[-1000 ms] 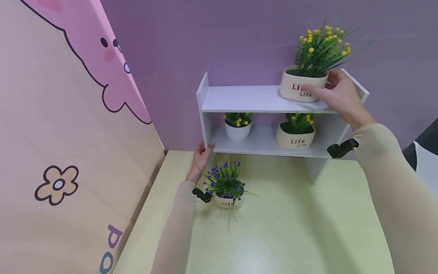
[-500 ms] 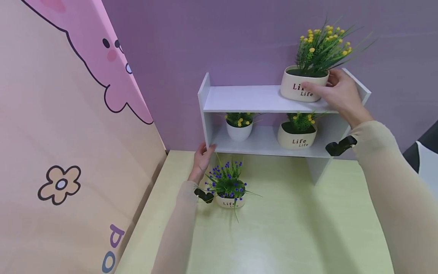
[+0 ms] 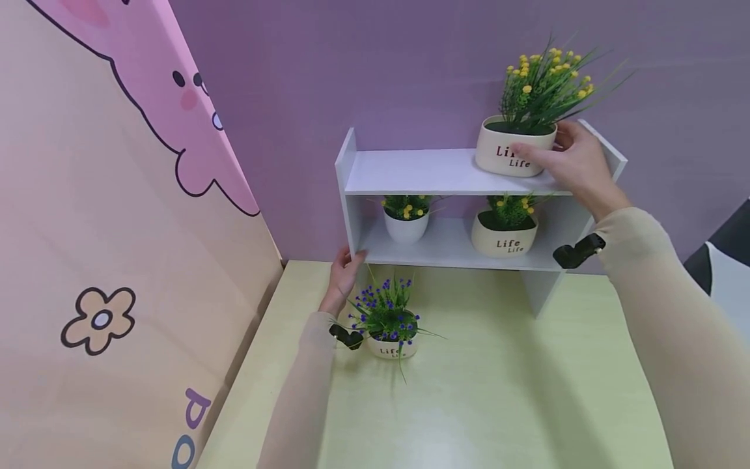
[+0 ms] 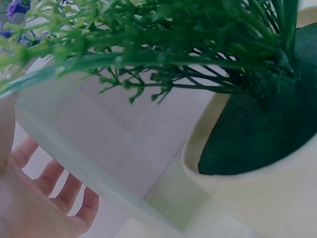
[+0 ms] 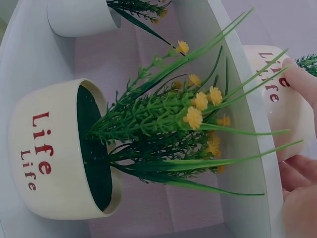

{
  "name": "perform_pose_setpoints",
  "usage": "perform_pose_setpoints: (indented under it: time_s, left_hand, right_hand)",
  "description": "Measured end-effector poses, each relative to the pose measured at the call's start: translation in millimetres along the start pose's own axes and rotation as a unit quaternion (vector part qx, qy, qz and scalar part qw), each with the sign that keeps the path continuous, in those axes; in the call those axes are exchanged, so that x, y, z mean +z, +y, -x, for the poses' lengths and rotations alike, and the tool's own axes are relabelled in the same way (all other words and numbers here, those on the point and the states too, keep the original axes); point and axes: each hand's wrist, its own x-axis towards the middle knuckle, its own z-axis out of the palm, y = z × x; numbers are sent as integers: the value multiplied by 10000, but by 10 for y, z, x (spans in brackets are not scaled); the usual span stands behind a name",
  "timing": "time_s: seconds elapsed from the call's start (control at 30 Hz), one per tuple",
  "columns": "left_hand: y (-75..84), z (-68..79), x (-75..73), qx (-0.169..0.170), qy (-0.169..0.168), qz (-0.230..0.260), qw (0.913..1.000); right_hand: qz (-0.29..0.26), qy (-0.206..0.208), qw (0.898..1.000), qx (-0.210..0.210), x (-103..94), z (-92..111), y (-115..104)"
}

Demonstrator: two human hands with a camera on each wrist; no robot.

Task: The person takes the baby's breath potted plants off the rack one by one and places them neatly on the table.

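My right hand [image 3: 577,159] grips the right end of a cream oval flowerpot [image 3: 489,146] lettered "Life", its thumb across the front. Yellow flowers and long grass blades rise from that pot, which stands upright at the right of the top shelf. With my left hand [image 3: 344,273] I hold the left side panel [image 3: 348,215] of the white shelf unit. The left wrist view shows the fingers [image 4: 59,191] behind the panel. Close by this hand, a blue-flowered potted plant [image 3: 389,319] stands on the table, its leaves overlapping the wrist.
The middle shelf [image 3: 448,244] holds a small white pot [image 3: 406,228] at left and a cream "Life" pot [image 5: 54,153] with yellow flowers at right. A purple wall is behind; a cartoon-printed panel [image 3: 146,260] borders the pale table [image 3: 469,391] at left.
The view has shifted slightly. Both hands keep the same grips, and the pots stay where they were on the shelves and table.
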Motion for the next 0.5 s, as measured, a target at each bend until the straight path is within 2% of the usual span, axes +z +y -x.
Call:
perform_pose_setpoints:
  time_s: [0.5]
  left_hand:
    - [11,18,22,-35,21,-3,10000]
  right_hand:
    - [145,81,9996,222,19,31,-24]
